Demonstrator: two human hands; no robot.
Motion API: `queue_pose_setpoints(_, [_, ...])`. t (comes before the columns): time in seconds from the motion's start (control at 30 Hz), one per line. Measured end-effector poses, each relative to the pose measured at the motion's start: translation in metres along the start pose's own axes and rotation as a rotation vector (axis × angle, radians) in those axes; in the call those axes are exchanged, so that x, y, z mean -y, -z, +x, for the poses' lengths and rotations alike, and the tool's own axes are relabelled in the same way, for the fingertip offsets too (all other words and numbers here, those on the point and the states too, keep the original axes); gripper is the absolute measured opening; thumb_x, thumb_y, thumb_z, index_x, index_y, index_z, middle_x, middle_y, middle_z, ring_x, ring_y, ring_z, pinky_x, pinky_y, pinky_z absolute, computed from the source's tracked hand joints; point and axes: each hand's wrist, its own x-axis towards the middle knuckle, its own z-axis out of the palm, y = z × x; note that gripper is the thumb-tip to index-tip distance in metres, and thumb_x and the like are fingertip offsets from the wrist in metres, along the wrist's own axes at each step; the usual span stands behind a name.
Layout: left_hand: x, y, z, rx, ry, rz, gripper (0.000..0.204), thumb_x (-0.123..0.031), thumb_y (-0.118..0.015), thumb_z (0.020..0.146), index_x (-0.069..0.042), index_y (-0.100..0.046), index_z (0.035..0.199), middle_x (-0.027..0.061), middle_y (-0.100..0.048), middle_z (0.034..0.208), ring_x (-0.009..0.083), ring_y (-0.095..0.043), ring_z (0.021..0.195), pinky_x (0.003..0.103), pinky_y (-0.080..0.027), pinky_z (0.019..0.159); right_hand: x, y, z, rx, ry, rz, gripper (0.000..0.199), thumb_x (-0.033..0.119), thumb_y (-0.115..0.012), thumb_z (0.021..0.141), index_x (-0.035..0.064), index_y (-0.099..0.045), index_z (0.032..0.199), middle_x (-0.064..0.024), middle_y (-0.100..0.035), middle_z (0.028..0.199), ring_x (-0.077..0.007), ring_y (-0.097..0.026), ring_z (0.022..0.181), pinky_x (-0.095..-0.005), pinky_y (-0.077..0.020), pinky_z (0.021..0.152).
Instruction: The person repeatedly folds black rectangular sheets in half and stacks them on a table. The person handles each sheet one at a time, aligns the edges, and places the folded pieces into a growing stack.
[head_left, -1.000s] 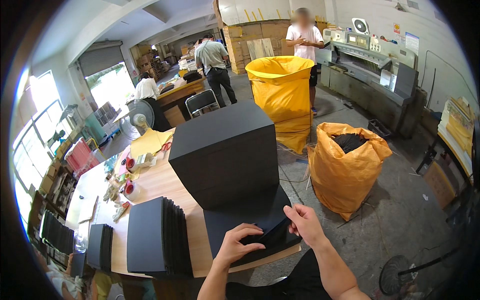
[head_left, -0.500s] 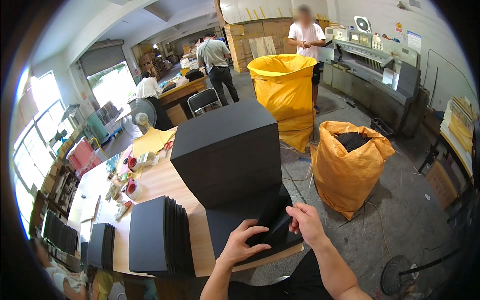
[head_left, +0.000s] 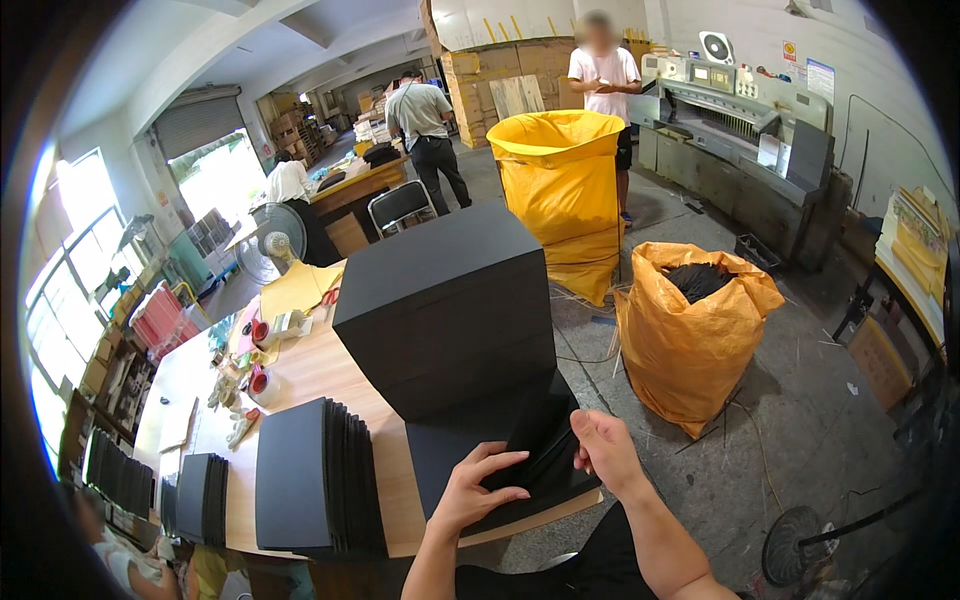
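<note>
My left hand [head_left: 477, 489] lies on a small bundle of black sheets [head_left: 535, 452] at the near edge of the wooden table [head_left: 330, 370], fingers spread over it. My right hand [head_left: 604, 450] grips the same bundle from its right edge, lifting that side. The bundle rests on a flat black pile [head_left: 450, 455]. Just behind it rises a tall block of stacked black sheets [head_left: 446, 305]. To the left, a lower stack of black boards [head_left: 315, 478] fans out on the table.
More black stacks [head_left: 200, 495] sit at the table's left end, with tape rolls [head_left: 262, 383] and yellow paper [head_left: 295, 290]. An orange sack of black scraps [head_left: 690, 330] and a tall yellow bag [head_left: 565, 190] stand on the floor right. Three people stand behind, by a cutting machine [head_left: 735, 150].
Both hands have bent the thin black bundle upward, and my right hand has shifted slightly up and left along its edge. The person at the back has moved a little.
</note>
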Motion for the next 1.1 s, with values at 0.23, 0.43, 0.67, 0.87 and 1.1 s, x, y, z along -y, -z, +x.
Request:
queue_pose_setpoints(0.23, [-0.012,-0.011,0.004,-0.203,-0.015,0.016,0.041,-0.013,-0.086,0.093,-0.016,-0.078,0.133,0.0211,-0.064,0.141,0.0355,-0.069,0.124,0.038,-0.057,0.102,-0.013,-0.013,0.008,-0.189,0.405,-0.621,0.044,0.03,-0.068,0.108,0.0104,-0.053,0.071,-0.0009,-0.058,0.064,-0.0133,-0.063,0.058,-0.0283,-0.0435,0.052])
queue_pose_setpoints(0.43, [-0.01,-0.001,0.001,-0.014,-0.092,0.09,0.047,-0.024,-0.096,0.083,-0.015,-0.08,0.126,0.0208,-0.064,0.137,0.0361,-0.069,0.122,0.041,-0.058,0.102,0.002,-0.003,0.007,0.025,-0.099,0.203,0.039,0.024,-0.068,0.106,0.0114,-0.055,0.072,0.0002,-0.057,0.063,-0.0133,-0.063,0.054,-0.0249,-0.0432,0.049])
queue_pose_setpoints(0.67, [-0.002,-0.001,0.0,-0.009,-0.037,0.005,0.053,-0.024,-0.1,0.078,-0.015,-0.08,0.126,0.0194,-0.065,0.132,0.0342,-0.068,0.119,0.04,-0.057,0.1,-0.002,0.006,0.004,0.05,-0.093,0.123,0.04,0.029,-0.068,0.107,0.011,-0.056,0.074,0.0,-0.059,0.065,-0.0115,-0.063,0.057,-0.0248,-0.0431,0.051])
queue_pose_setpoints(0.87, [-0.015,-0.008,0.005,-0.143,-0.06,0.008,0.04,-0.003,-0.072,0.101,-0.017,-0.076,0.139,0.0201,-0.061,0.149,0.0372,-0.067,0.131,0.04,-0.055,0.109,-0.018,-0.003,0.003,-0.133,0.357,-0.547,0.043,0.025,-0.069,0.107,0.0098,-0.053,0.071,0.0007,-0.056,0.062,-0.0101,-0.06,0.053,-0.0256,-0.0426,0.048])
queue_pose_setpoints(1.1, [-0.01,-0.005,0.001,0.011,-0.081,0.083,0.045,-0.024,-0.094,0.085,-0.02,-0.081,0.128,0.0182,-0.063,0.141,0.0356,-0.072,0.119,0.041,-0.06,0.101,-0.009,0.0,0.003,0.006,-0.091,0.249,0.038,0.022,-0.071,0.105,0.0104,-0.056,0.072,-0.0007,-0.059,0.063,-0.0146,-0.064,0.053,-0.0261,-0.043,0.048])
